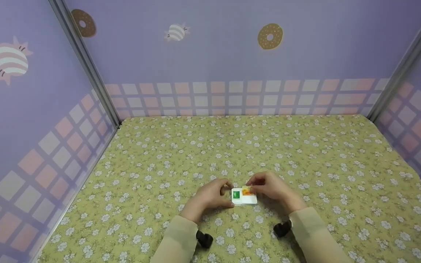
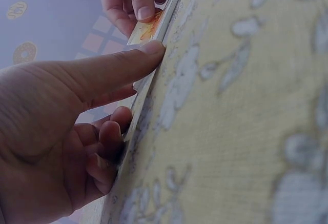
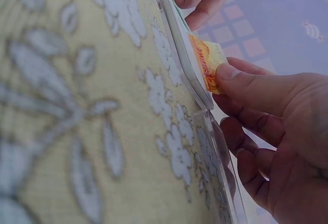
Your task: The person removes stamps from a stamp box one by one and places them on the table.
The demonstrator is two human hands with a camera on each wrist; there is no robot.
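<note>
A small white rectangular plate (image 1: pixel 249 200) lies on the cloth between the hands. A green stamp-like piece (image 1: pixel 236 194) sits on its left part. My left hand (image 1: pixel 212 195) grips the plate's left end, thumb at the near corner and fingers toward the far one; in the left wrist view the thumb (image 2: pixel 115 70) presses along the edge. My right hand (image 1: pixel 274 188) pinches a yellow-orange printed paper piece, like a stamp (image 3: pixel 206 65), between thumb and forefinger. That piece overlaps the plate's far right part, its outer end hidden by the thumb.
A clear plastic edge (image 3: pixel 221 167) shows beside the plate in the right wrist view. Yellow floral cloth (image 1: pixel 196 157) covers the table. Purple patterned walls (image 1: pixel 214 54) stand at the back and both sides. A dark wrist device (image 1: pixel 205 239) sits at each sleeve cuff.
</note>
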